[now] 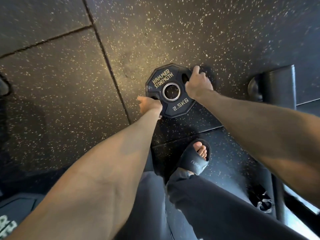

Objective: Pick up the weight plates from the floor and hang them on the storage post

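A small black weight plate marked "HAMMER STRENGTH" and "2.5KG", with a steel-ringed centre hole, is over the speckled rubber floor in the middle of the head view. My right hand grips its upper right edge, fingers curled through a grip slot. My left hand holds its lower left edge, fingers tucked under the rim. The plate looks tilted; whether it still touches the floor is unclear. No storage post is visible.
My foot in a black slide sandal stands just below the plate. A black machine base with a rounded foot sits at the right. Another dark plate edge shows at the bottom left. Floor mat seams cross the left side.
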A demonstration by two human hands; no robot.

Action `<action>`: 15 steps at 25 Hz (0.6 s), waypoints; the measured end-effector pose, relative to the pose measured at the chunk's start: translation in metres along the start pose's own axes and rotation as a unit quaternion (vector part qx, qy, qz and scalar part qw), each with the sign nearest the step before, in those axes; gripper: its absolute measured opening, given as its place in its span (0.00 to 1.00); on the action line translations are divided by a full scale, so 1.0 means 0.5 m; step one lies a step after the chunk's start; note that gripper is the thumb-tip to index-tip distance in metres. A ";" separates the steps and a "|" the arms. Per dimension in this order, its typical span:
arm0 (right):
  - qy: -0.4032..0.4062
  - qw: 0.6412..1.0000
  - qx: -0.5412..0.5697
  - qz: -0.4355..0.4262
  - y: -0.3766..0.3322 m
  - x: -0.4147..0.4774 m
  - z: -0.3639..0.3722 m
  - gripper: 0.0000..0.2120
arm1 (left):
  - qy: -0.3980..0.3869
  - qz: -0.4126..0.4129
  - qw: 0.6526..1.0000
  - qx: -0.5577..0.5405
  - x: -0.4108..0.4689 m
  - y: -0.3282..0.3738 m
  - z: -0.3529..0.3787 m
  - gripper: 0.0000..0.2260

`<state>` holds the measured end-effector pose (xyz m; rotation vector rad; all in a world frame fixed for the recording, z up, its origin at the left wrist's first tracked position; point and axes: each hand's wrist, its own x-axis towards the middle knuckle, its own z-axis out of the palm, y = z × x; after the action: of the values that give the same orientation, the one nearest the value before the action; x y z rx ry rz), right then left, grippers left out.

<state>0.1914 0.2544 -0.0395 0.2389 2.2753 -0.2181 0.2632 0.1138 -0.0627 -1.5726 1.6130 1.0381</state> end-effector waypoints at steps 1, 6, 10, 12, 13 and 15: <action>0.013 1.000 -0.013 -0.013 -0.003 0.009 0.001 0.27 | -0.005 0.016 1.000 0.026 0.000 0.002 0.002 0.22; 0.037 0.999 0.001 -0.003 0.007 -0.057 -0.010 0.28 | 0.000 0.075 0.991 0.114 -0.049 0.009 -0.033 0.19; 0.052 0.993 0.099 0.049 0.021 -0.223 -0.081 0.22 | 0.008 0.127 0.974 0.186 -0.179 0.031 -0.113 0.24; 0.065 0.984 0.150 0.075 0.026 -0.330 -0.144 0.20 | 0.005 0.152 0.968 0.201 -0.278 0.045 -0.162 0.26; 0.072 0.979 0.170 0.090 0.032 -0.398 -0.182 0.21 | 0.004 0.173 0.960 0.222 -0.338 0.050 -0.190 0.26; 0.081 0.969 0.205 0.111 0.036 -0.529 -0.256 0.26 | 0.007 0.213 0.935 0.282 -0.454 0.058 -0.250 0.29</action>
<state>0.2742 0.2750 0.2422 0.7467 2.3206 -0.5692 0.2594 0.1124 0.1978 -0.8689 2.0819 0.6665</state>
